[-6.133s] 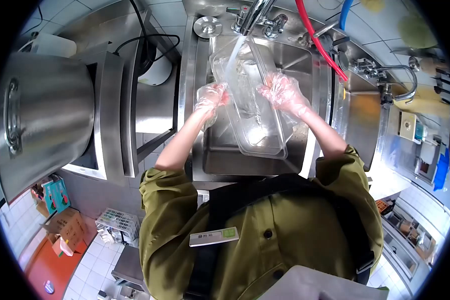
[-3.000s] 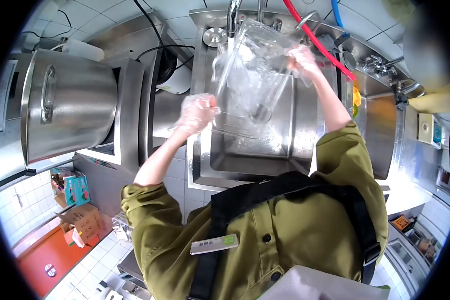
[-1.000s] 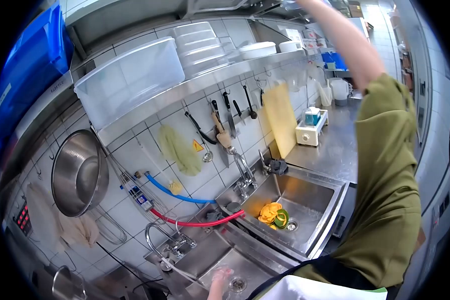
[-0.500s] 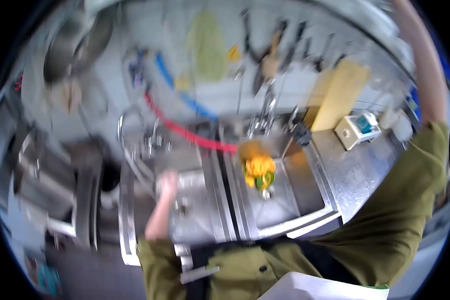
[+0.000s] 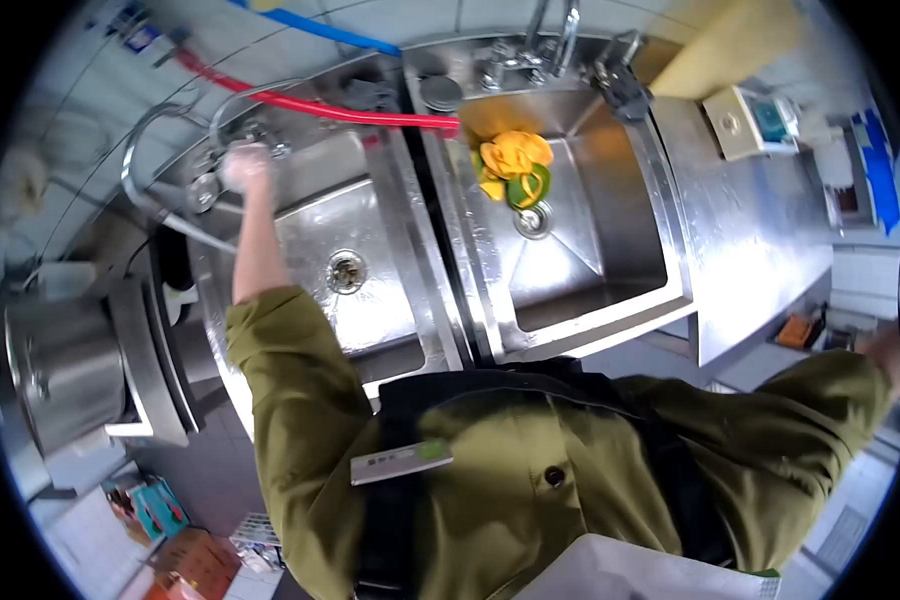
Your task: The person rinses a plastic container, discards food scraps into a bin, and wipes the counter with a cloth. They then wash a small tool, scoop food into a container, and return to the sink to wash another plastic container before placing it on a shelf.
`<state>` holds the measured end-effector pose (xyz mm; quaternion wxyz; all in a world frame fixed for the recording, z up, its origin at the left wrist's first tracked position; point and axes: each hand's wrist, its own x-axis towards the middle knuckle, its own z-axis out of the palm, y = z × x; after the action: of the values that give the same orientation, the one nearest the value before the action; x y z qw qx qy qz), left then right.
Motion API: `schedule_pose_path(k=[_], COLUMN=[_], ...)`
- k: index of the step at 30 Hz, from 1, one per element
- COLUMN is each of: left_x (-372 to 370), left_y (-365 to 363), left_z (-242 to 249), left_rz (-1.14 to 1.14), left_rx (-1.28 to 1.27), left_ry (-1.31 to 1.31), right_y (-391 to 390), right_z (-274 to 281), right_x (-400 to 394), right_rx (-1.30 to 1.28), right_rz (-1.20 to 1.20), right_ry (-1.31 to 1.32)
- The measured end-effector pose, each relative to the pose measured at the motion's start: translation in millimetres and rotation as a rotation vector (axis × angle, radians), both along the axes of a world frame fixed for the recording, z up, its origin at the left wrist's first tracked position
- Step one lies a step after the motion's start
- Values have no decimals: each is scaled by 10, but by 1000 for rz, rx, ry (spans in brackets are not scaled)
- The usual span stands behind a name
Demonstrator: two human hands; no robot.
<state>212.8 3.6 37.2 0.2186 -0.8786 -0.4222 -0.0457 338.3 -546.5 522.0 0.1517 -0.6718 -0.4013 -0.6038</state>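
My left hand [image 5: 248,166] reaches over the back of the left sink [image 5: 388,285], at the tap fittings [image 5: 270,138]. Its fingers look curled, but blur hides what they hold. A knob [image 5: 203,191] is beside it, and a curved metal spout [image 5: 135,165] arches to its left. My right arm stretches out to the far right, where only a blurred bit of my right hand [image 5: 884,352] shows at the dark edge; its fingers are hidden. Orange and green peels [image 5: 518,158] lie in the right sink [image 5: 610,215], beside its drain.
A red hose [image 5: 320,110] runs across behind the left sink to the right one. A metal counter [image 5: 745,235] on the right holds a white box [image 5: 740,122]. A yellow board [image 5: 725,55] leans at the back. Large steel pot [image 5: 65,360] stands left.
My left hand has moved from over the left sink to the tap fittings behind it. My right arm has come down from high up to the far right. The view has tilted down.
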Motion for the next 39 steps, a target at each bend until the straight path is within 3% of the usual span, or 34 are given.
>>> schedule_pose_path(k=[1, 3, 4, 5, 6, 7, 8, 9, 10, 11, 12, 13, 14, 15, 16, 17, 18, 19, 20, 21, 22, 24, 26, 28, 30, 31, 33, 35, 37, 38, 39], left_x=[-16, 61, 128, 198, 236, 358, 481, 501, 306, 223, 141, 203, 240, 362, 672, 823, 975, 1232, 1493, 1596, 1741, 1996, 2152, 2208, 2497, 2611, 2728, 2785, 2818, 2842, 2865], left_y=[-65, -356, -271, -162, -175, -281, -386, -325, -125, -200, -274, -643, -1016, -1640, -2396, -2863, -3331, -3676, -3912, -3978, -4012, -3981, -3767, -3466, -3429, -3433, -3478, -3537, -3544, -3563, -3581], left_z=[148, 632, 478, 348, 306, 485, 663, 620, 376, 248, 121, 149, 236, 461, 593, 344, 98, 62, -115, -717, -1132, -1803, -2416, -3092, -2714, -2560, -2412, -2295, -2245, -2269, -2296], left_rz=[-87, -55, -54, -51, -47, 176, 415, 469, 90, -11, -151, 38, -87, -287, -255, -340, -378, -224, 128, 38, 132, 407, 534, 519, 883, 1025, 1041, 1017, 964, 852, 744], left_rx=[110, -63, -80, -90, -74, -267, -406, -476, -277, -390, -499, -904, -908, -727, -952, -1235, -1524, -1536, -1625, -1855, -1944, -1894, -1773, -1687, -1881, -1925, -1890, -1851, -1810, -1785, -1752], left_ry=[80, 340, 235, 128, 55, -79, -216, -271, -120, -453, -770, -1565, -1602, -1266, -1507, -1600, -1677, -1435, -1353, -1398, -1354, -1265, -1199, -1149, -1355, -1427, -1433, -1396, -1341, -1323, -1306], right_y=[-102, -335, -411, -541, -480, -335, -170, -104, -106, -79, -136, -230, -240, -153, -21, 115, 173, 241, 301, 339, 358, 262, 189, 42, -49, -43, 157, 494, 578, 613, 642], right_z=[-216, -817, -1184, -1619, -2152, -2733, -3239, -3750, -4362, -4706, -5342, -5918, -6438, -6744, -6766, -6656, -6647, -6719, -6769, -6816, -7023, -7111, -6976, -6486, -6509, -6498, -6949, -7052, -6937, -6903, -6930], right_x=[53, 266, 428, 614, 813, 889, 965, 1107, 1364, 1340, 1585, 1637, 1694, 1794, 1826, 1823, 1890, 1854, 1812, 1842, 1897, 1881, 1875, 1889, 1988, 2126, 2327, 2528, 2600, 2642, 2665], right_rx=[78, 198, 200, -1, -110, 76, 146, 12, -344, 128, -223, -517, -770, -977, -723, -444, -341, -198, -50, 98, -66, -115, -236, -111, -70, -88, -179, -100, -152, -177, -126], right_rz=[14, -32, -94, -85, 40, 250, 195, 170, 7, 178, 24, -129, -257, -373, -477, -569, -471, -447, -433, -427, -574, -604, -595, -303, -76, -40, -51, -114, -222, -268, -280], right_ry=[51, 418, 703, 1073, 1437, 1778, 2025, 2044, 1919, 2186, 2174, 1924, 1639, 1325, 1626, 1914, 2084, 2085, 2074, 2050, 2101, 2038, 2029, 2091, 1965, 2070, 1873, 1952, 1708, 1584, 1655])
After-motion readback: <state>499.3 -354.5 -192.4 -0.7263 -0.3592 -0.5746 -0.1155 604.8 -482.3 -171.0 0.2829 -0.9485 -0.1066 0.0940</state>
